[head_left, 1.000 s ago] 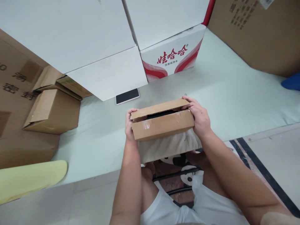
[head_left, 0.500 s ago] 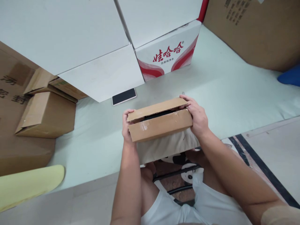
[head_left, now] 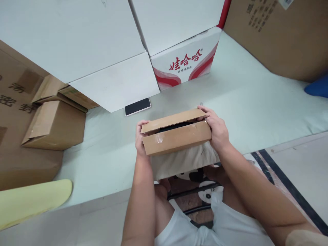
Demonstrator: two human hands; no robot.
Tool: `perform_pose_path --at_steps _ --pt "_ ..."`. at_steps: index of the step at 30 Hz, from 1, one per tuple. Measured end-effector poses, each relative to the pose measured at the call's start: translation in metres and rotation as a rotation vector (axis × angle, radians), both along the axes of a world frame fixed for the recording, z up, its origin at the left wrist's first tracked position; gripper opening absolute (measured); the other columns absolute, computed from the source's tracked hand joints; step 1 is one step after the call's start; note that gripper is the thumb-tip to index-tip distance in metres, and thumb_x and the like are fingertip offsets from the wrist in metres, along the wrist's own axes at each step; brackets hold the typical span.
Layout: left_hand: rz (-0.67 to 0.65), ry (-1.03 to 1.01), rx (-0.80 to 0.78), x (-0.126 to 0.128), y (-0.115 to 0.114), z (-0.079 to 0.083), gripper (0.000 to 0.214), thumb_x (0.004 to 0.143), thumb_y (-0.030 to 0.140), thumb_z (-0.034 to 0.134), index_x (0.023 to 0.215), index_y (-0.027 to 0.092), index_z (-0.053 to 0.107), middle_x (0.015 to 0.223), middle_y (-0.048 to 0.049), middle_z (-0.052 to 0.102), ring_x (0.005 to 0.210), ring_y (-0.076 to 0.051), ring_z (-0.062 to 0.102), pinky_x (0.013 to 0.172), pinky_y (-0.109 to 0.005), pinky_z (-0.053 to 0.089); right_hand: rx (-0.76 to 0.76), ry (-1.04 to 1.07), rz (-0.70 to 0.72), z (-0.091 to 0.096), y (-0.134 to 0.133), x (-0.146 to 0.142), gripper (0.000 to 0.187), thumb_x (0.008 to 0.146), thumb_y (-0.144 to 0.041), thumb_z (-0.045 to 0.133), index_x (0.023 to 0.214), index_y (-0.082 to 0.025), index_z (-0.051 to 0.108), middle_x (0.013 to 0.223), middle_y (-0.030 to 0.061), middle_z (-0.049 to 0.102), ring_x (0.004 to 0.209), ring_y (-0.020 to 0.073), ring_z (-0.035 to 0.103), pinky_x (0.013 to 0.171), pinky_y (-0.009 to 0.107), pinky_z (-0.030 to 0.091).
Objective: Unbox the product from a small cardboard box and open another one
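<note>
Between my two hands is a small brown cardboard box (head_left: pixel 178 137), tilted, with a gap along the edge of its flap. Through the gap something black (head_left: pixel 175 127) shows inside; its kind I cannot make out. My left hand (head_left: pixel 140 138) grips the box's left end, fingers wrapped round the corner. At the right end my right hand (head_left: pixel 216 128) clasps the box, with some fingertips tucked at the flap's edge. Just beyond the box a smartphone (head_left: pixel 137 107) lies dark-screened on the pale green surface.
White cartons (head_left: pixel 115 82) and a white-and-red water carton (head_left: pixel 187 65) stand behind the phone. Brown cardboard boxes (head_left: pixel 58 126) are stacked at left, near a yellow padded piece (head_left: pixel 36 201). A large brown carton (head_left: pixel 276 37) and a blue object (head_left: pixel 317 85) sit at right on the pale green cover (head_left: pixel 256 102).
The whole view has shifted slightly, so everything appears a little to the right. Both hands keep the same hold on the box, and its flap gap looks unchanged.
</note>
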State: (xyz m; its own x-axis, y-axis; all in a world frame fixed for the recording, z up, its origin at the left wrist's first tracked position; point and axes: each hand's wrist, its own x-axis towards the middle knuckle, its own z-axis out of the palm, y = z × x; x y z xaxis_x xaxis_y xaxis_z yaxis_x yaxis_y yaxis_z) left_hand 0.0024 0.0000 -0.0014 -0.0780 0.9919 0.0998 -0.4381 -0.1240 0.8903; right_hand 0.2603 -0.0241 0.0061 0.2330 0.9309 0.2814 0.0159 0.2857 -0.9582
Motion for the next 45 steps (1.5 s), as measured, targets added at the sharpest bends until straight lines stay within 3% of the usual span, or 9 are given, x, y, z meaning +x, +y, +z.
perform_pose_path --at_steps 3,6,10,14,20,26,32,38,45 --pt "-0.018 0.002 0.004 -0.001 0.0 0.0 0.045 0.066 0.047 0.081 0.101 0.025 0.065 0.095 -0.0019 0.068 0.079 -0.018 0.069 0.073 -0.029 0.056 0.067 -0.055 -0.035 0.0 -0.003 0.0 0.035 0.095 -0.049 0.057 0.077 -0.024 0.073 0.131 0.0077 0.07 0.127 0.03 0.062 0.113 0.052 0.047" --pt "-0.026 -0.012 -0.009 -0.001 0.001 0.002 0.047 0.062 0.047 0.084 0.1 0.026 0.067 0.094 -0.0016 0.069 0.079 -0.018 0.069 0.072 -0.029 0.057 0.199 -0.146 -0.127 0.0 -0.006 0.0 0.042 0.096 -0.05 0.056 0.066 -0.023 0.067 0.094 0.007 0.068 0.095 0.0241 0.066 0.086 0.044 0.054" --pt "-0.028 -0.033 -0.063 0.001 0.003 0.003 0.041 0.06 0.038 0.083 0.097 0.026 0.069 0.087 -0.0001 0.07 0.074 -0.017 0.068 0.07 -0.028 0.057 0.333 -0.173 -0.106 0.0 -0.008 0.0 0.053 0.099 -0.044 0.053 0.052 -0.021 0.049 0.061 0.0014 0.048 0.059 0.0161 0.046 0.056 0.037 0.038" --pt "-0.026 -0.029 -0.053 -0.001 0.007 0.002 0.038 0.058 0.032 0.081 0.094 0.026 0.07 0.082 0.0013 0.07 0.071 -0.016 0.069 0.067 -0.028 0.058 0.416 -0.266 -0.044 0.002 -0.007 0.002 0.043 0.1 -0.04 0.051 0.063 -0.025 0.067 0.073 0.0044 0.067 0.082 0.0233 0.058 0.082 0.046 0.047" --pt "0.099 0.054 -0.015 -0.006 0.009 0.002 0.035 0.059 0.03 0.088 0.088 0.026 0.068 0.098 -0.0002 0.074 0.078 -0.015 0.07 0.063 -0.024 0.056 0.311 -0.438 0.239 0.002 -0.004 0.011 0.058 0.101 -0.061 0.031 0.105 -0.032 0.081 0.124 0.004 0.074 0.128 0.0328 0.052 0.117 0.058 0.032" --pt "0.243 0.012 0.088 -0.005 0.005 0.002 0.044 0.059 0.014 0.087 0.084 0.027 0.053 0.116 0.0052 0.065 0.096 -0.013 0.069 0.082 -0.026 0.055 0.293 -0.519 0.276 -0.003 -0.002 0.014 0.063 0.102 -0.062 0.025 0.107 -0.031 0.08 0.131 0.0066 0.064 0.13 0.0339 0.048 0.117 0.059 0.031" --pt "0.218 0.231 0.041 -0.011 0.007 -0.006 0.034 0.07 0.03 0.079 0.056 0.018 0.05 0.129 -0.0028 0.059 0.094 -0.016 0.063 0.085 -0.032 0.054 0.314 -0.419 0.206 -0.003 -0.004 0.007 0.056 0.102 -0.056 0.031 0.1 -0.029 0.079 0.126 0.0074 0.062 0.126 0.0338 0.051 0.113 0.06 0.033" --pt "0.164 0.332 0.076 -0.015 0.004 -0.006 0.021 0.076 0.038 0.069 0.063 0.021 0.072 0.123 -0.0077 0.062 0.109 -0.024 0.061 0.097 -0.036 0.054 0.288 -0.408 0.171 -0.005 -0.007 0.007 0.054 0.101 -0.056 0.035 0.097 -0.027 0.08 0.125 0.0081 0.062 0.125 0.0343 0.052 0.113 0.061 0.034" --pt "-0.007 0.353 0.161 -0.012 -0.009 0.007 0.062 0.082 0.072 0.048 0.066 0.02 0.077 0.134 -0.0106 0.054 0.11 -0.029 0.058 0.101 -0.04 0.054 0.272 -0.371 0.127 -0.007 -0.01 0.005 0.054 0.098 -0.059 0.037 0.09 -0.028 0.08 0.123 0.0087 0.06 0.122 0.0335 0.052 0.11 0.059 0.039"
